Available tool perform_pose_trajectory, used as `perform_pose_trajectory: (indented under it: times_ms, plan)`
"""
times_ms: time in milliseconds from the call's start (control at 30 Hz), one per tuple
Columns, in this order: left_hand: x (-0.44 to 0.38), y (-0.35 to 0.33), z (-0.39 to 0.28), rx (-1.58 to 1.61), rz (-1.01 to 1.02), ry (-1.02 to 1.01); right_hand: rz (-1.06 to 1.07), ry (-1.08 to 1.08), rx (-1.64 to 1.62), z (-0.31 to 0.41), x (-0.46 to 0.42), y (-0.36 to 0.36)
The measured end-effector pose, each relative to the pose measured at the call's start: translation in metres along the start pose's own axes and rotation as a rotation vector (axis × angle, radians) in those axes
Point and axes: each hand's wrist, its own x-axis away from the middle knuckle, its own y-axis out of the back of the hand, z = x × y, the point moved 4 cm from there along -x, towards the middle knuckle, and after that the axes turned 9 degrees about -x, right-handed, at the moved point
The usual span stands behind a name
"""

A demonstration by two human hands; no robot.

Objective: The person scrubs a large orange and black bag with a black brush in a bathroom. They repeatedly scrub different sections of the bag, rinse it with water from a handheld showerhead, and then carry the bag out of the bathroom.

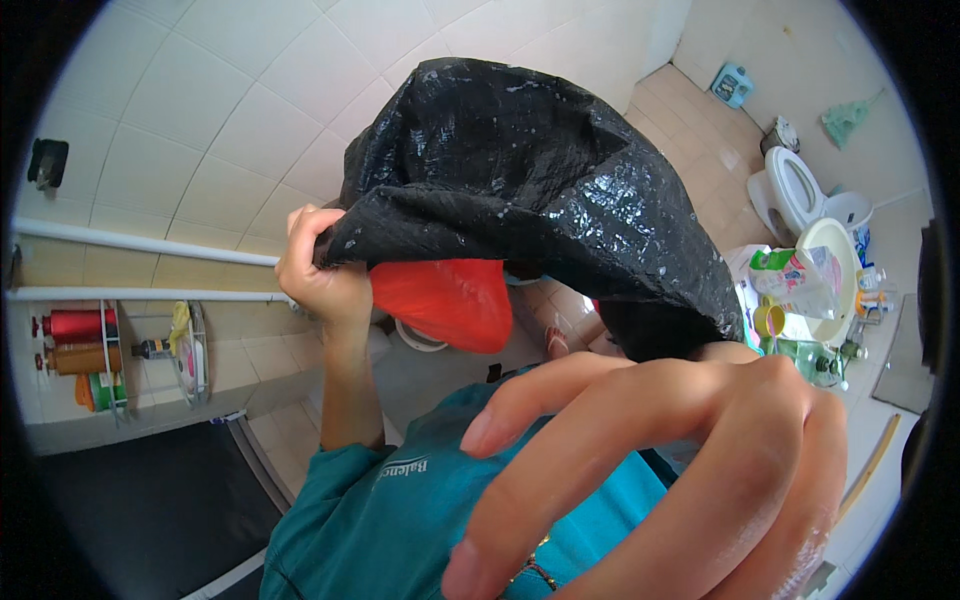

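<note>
Wet black fabric, creased and flecked with whitish suds, spreads raised across the upper middle of the head view. My left hand grips its left edge with the fingers closed. Below that edge hangs a smooth red cloth or bag; how it is held is hidden. Very close to the camera at lower right is my right hand, its fingers bent and apart, with whitish residue on the skin. Nothing shows between these fingers, but the palm is hidden. The fabric's right end passes behind this hand.
Two white rails and wire shelves with bottles line the left wall. At right, a counter holds a basin, plastic packages, a yellow cup and a green bottle. A toilet and blue jug stand beyond.
</note>
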Motion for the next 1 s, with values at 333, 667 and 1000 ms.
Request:
perform_pose_trajectory:
  times_ms: [333, 667, 1000]
  plan:
    - [0.005, -0.006, -0.006, 0.087, -0.064, 0.045, -0.168, -0.304, 0.363, -0.034, 0.010, -0.002]
    - [0.003, 0.014, -0.013, 0.152, -0.169, 0.003, -0.327, -0.904, 0.056, -0.078, 0.111, 0.024]
    - [-0.007, 0.080, 0.023, 0.123, -0.260, -0.039, -0.408, -0.143, 0.307, -0.083, 0.037, 0.018]
